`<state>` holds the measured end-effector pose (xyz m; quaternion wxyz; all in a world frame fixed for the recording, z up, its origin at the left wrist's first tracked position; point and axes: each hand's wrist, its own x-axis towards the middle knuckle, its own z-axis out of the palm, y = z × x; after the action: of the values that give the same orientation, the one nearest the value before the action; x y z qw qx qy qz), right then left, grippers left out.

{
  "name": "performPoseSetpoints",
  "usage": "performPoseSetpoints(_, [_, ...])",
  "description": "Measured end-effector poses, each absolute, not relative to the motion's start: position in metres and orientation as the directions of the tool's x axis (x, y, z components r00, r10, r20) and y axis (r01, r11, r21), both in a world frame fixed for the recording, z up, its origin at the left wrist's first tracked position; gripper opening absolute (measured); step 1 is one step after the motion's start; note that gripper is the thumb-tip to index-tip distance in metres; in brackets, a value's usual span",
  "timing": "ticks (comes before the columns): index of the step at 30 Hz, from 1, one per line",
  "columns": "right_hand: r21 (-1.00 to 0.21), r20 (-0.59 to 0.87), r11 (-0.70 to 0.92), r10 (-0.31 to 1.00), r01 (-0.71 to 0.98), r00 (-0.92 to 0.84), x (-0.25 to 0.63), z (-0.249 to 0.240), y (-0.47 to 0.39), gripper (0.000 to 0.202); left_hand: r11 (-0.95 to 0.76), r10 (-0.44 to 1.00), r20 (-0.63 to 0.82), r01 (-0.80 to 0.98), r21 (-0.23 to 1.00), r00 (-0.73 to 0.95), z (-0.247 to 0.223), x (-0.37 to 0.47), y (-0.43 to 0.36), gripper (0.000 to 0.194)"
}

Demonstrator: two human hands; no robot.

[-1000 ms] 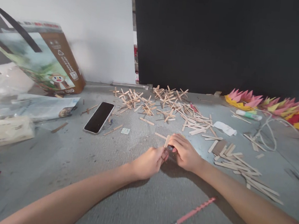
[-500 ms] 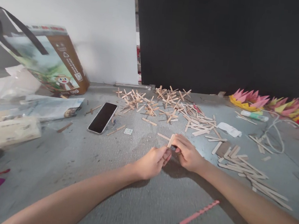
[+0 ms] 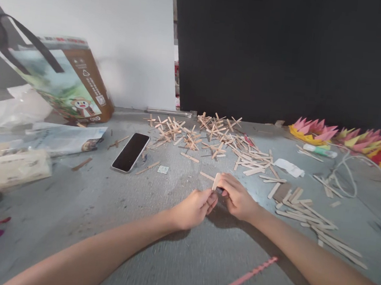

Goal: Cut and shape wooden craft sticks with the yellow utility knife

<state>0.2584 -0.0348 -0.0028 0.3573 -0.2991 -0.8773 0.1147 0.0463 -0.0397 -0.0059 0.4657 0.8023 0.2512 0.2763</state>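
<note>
A grey counter [image 3: 151, 256] was strewn with materials. At its far left, a brown bag [image 3: 95, 91] was stood against the wall, apparently to keep it out of reach. The hands were brought together near the middle, apparently for steadiness. Across the far side, crossed sticks [image 3: 217, 150] were heaped; loose sticks [image 3: 321, 238] were spread on the right, seemingly within easy reach. A phone [image 3: 131, 152] was laid left of them. A pink pencil [image 3: 244, 278] was left near the right forearm, where it could be knocked. A wooden stick [image 3: 216, 180] was pinched at its lower end by the left hand [image 3: 194, 209], while a small dark object [image 3: 220, 190], not identifiable, was gripped beside it by the right hand [image 3: 238, 196].
</note>
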Motion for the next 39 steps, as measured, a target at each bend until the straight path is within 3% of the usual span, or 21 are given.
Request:
performPoseSetpoints(6, [-0.327,0.571,0.774,0.619,0.543,-0.538,0.257,-0.002,-0.036,0.011,-0.311,0.668,0.166,0.07,0.948,0.725,-0.002,0.049,-0.038,0.039])
performPoseSetpoints(14, [-0.302,0.574,0.756,0.63,0.58,-0.523,0.256,-0.003,-0.036,0.012,-0.243,0.675,0.109,0.08,0.967,0.73,0.005,0.049,-0.04,0.046])
performPoseSetpoints(20, [-0.438,0.546,0.774,0.633,0.458,-0.548,0.259,-0.003,-0.037,0.016,-0.287,0.674,0.142,0.079,0.955,0.725,0.001,0.049,-0.04,0.048])
performPoseSetpoints(26, [-0.47,0.604,0.807,0.59,0.359,-0.535,0.265,-0.001,-0.039,0.03,-0.206,0.742,0.125,0.048,0.977,0.659,0.0,0.048,-0.037,0.047])
performPoseSetpoints(33, [-0.548,0.59,0.702,0.71,0.455,-0.385,0.259,-0.003,-0.042,0.012,-0.061,0.759,0.109,-0.096,0.994,0.641,-0.001,0.053,-0.037,0.039])
performPoseSetpoints(36, [-0.556,0.616,0.667,0.731,0.496,-0.292,0.257,-0.01,-0.04,0.019,-0.006,0.769,0.08,-0.118,0.993,0.635,-0.004,0.054,-0.036,0.04])
performPoseSetpoints(39, [-0.554,0.647,0.656,0.727,0.513,-0.23,0.257,-0.014,-0.036,0.04,0.004,0.767,0.053,-0.087,0.996,0.639,-0.006,0.054,-0.036,0.04])
